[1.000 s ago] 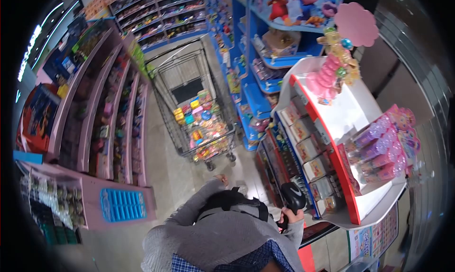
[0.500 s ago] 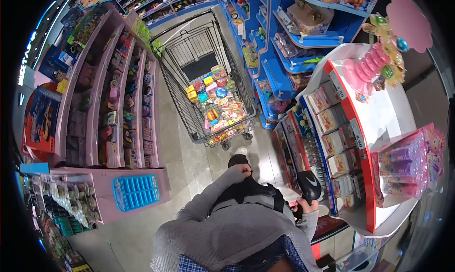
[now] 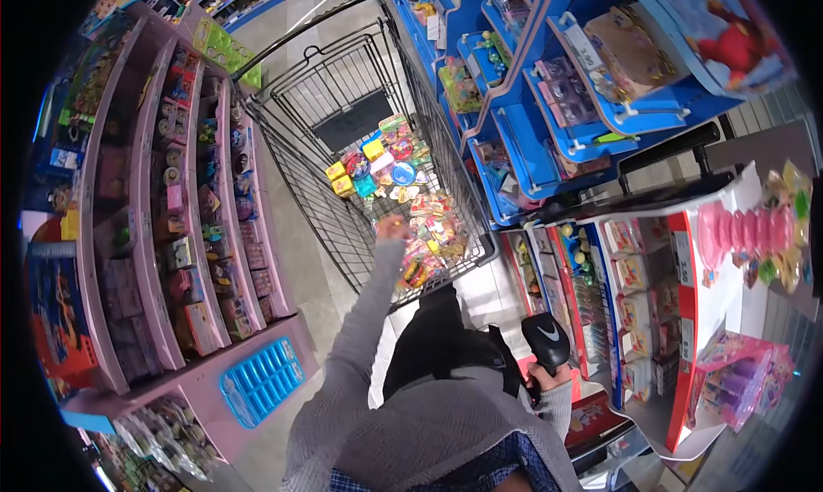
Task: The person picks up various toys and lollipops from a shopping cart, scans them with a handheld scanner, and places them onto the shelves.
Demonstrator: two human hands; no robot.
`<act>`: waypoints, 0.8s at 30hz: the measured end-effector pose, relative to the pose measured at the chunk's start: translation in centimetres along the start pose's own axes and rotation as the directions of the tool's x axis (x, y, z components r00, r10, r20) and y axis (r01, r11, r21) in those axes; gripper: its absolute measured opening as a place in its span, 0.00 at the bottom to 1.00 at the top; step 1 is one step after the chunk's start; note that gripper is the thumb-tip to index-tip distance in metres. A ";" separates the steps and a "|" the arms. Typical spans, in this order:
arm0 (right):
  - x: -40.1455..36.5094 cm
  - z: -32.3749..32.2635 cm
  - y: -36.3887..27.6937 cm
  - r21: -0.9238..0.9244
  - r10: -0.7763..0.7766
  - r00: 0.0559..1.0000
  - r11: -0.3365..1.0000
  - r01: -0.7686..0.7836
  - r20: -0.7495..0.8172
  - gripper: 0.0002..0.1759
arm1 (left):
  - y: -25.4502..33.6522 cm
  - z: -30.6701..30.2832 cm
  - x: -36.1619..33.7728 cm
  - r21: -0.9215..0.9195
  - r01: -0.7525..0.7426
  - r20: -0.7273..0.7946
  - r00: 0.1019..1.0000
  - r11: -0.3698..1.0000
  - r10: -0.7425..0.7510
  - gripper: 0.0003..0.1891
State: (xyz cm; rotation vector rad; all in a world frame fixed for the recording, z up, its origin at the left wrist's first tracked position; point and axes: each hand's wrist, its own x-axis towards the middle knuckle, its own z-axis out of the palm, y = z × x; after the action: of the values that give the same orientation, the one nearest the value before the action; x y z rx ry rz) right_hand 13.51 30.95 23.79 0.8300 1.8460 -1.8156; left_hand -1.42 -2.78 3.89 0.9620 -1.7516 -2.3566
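My left hand (image 3: 393, 227) reaches over the black wire shopping cart (image 3: 287, 162), above the colourful packets at its near end. Motion blur hides whether the fingers hold anything. In the cart lie several small packaged toys or sweets, among them a yellow box (image 3: 373, 149), a round blue-lidded item (image 3: 403, 174) and shiny packets (image 3: 435, 228). Down by my right hip, my right hand (image 3: 549, 377) is wrapped round the handle of a black handheld barcode scanner (image 3: 547, 340), its head pointing up and away from me.
Pink shelves (image 3: 193, 209) of small toys run along the left, with a blue compartment tray (image 3: 262, 382) on their end panel. Blue shelves (image 3: 523, 149) stand at the right, behind a red-and-white display stand (image 3: 686, 321). Grey tiled floor (image 3: 321, 273) lies between.
My left hand has gone from near my thigh out over the cart. I am closer to the cart, and the view has shifted. The scanner stays in my right hand.
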 end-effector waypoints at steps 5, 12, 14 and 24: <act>1.0 3.2 -1.8 -0.043 0.105 0.994 0.993 -0.106 -0.023 0.10 | -0.8 -5.6 13.0 0.467 0.112 -0.375 0.923 0.877 0.082 0.26; 1.7 5.7 -3.9 -0.129 0.194 0.977 0.970 -0.205 -0.089 0.07 | -0.3 -7.8 16.7 0.827 0.344 -0.425 0.900 0.444 0.094 0.32; 2.0 6.0 -3.6 -0.139 0.177 0.981 0.973 -0.186 -0.077 0.08 | -1.8 -7.7 15.7 0.866 0.283 -0.354 0.929 0.412 0.104 0.33; 1.9 7.4 -4.1 -0.144 0.209 0.969 0.963 -0.227 -0.129 0.08 | -7.4 -3.8 12.9 0.869 0.435 -0.432 0.899 0.235 -0.067 0.42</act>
State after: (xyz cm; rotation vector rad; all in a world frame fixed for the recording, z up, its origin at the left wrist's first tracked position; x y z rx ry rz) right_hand 8.49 23.96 25.13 1.0498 1.8560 -1.4952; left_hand -7.55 -8.45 -9.02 1.6861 -3.0333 -0.7453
